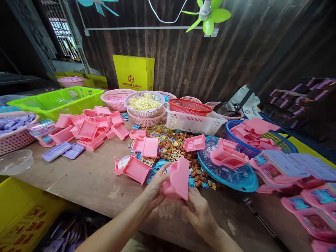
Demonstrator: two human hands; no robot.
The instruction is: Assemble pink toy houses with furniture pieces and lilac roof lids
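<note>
Low at six o'clock, near the table's front edge point(86, 196), the left hand point(154, 187) and right hand point(199, 211) hold a pink plastic tray point(178, 180) tilted on edge, fingers of each clamped on its sides. Bare wood lies open at eight o'clock. Smooth, boxy pink trays point(89, 129) crowd ten o'clock; a blue basin point(244, 183) sits at three. Small colourful bits point(170, 140) litter the worn wooden top; a dark plank wall point(183, 59) stands at twelve.
</note>
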